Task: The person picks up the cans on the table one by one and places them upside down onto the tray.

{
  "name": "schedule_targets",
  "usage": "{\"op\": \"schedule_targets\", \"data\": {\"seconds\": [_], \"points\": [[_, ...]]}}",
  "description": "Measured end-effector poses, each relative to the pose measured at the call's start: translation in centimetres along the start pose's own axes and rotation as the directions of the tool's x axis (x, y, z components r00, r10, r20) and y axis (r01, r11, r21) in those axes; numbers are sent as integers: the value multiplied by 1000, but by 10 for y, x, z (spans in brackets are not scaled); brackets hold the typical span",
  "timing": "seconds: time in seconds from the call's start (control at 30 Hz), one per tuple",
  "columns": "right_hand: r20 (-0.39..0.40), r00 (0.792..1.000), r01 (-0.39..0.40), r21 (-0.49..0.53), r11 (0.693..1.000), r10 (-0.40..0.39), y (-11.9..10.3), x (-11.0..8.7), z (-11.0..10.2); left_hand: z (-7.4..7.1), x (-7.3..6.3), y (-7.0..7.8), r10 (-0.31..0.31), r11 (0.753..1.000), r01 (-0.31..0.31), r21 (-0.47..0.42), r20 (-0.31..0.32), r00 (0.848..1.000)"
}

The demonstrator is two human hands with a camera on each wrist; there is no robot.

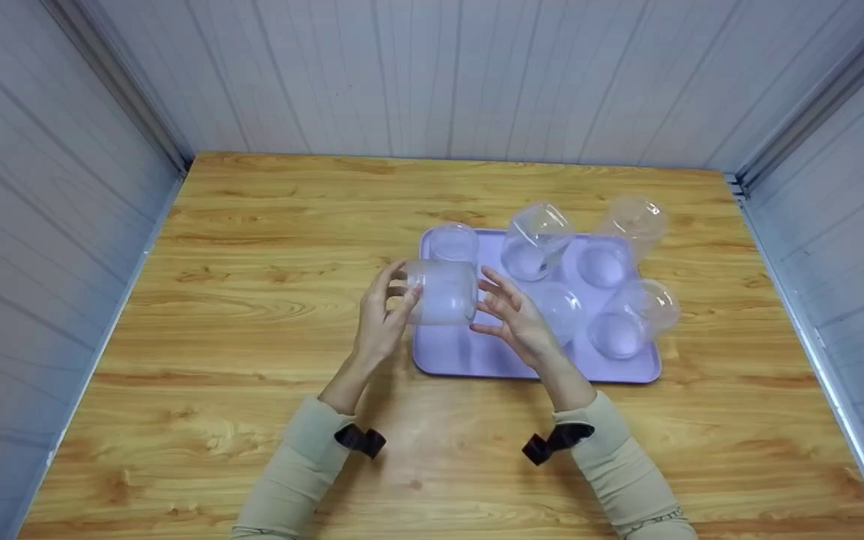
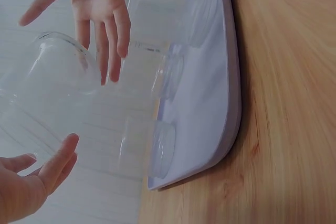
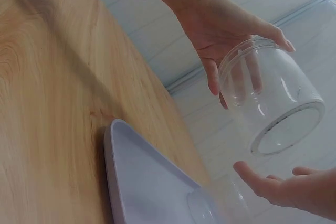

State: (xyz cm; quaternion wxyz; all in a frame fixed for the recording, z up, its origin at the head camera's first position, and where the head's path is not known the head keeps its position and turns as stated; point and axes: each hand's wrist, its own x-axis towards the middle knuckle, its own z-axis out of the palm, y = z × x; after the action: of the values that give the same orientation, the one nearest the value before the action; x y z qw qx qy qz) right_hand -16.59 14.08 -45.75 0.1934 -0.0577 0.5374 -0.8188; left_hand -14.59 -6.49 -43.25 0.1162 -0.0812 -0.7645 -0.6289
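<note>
A clear plastic jar (image 1: 443,292) is held on its side above the left part of a lilac tray (image 1: 492,365). My left hand (image 1: 381,319) grips it round the threaded mouth end, thumb on the near side. In the right wrist view the jar (image 3: 278,98) tilts with its round base toward my right hand (image 3: 299,190). The fingers of that hand are spread and slightly bent, a small gap away from the base. Nothing is in the right hand; the left wrist view also shows it with its palm facing the jar.
Several more clear jars stand on the tray, among them one at the back left (image 1: 454,241), one at the back middle (image 1: 537,240) and one at the right (image 1: 631,319). A wooden table (image 1: 252,300) carries the tray. Pale panel walls (image 1: 432,75) enclose the table's back and sides.
</note>
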Motion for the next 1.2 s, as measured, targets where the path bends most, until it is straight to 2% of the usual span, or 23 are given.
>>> {"op": "schedule_targets", "data": {"seconds": [0.23, 0.43, 0.67, 0.97, 1.07, 1.2], "points": [[37, 999, -34, 52, 998, 32, -1, 0, 3, 6, -3, 6, 27, 999, -26, -21, 41, 999], [43, 997, -60, 94, 994, 56, -2, -1, 6, 11, -4, 3, 37, 998, -34, -61, 42, 998], [-26, 999, -35, 66, 997, 37, -2, -4, 10, 16, -6, 1, 26, 995, -21, -96, 48, 998], [-88, 996, -1, 16, 1000, 3, -6, -6, 16, 17, -8, 1, -15, 993, 24, -115, 84, 996], [-122, 993, 5, -26, 1000, -8, -9, -6, 18, 16, -7, 2, 0, 995, 10, -102, 104, 995], [-155, 988, 14, -66, 998, -24, -11, -5, 19, 13, -6, 3, 58, 997, -52, -56, 121, 991]]}}
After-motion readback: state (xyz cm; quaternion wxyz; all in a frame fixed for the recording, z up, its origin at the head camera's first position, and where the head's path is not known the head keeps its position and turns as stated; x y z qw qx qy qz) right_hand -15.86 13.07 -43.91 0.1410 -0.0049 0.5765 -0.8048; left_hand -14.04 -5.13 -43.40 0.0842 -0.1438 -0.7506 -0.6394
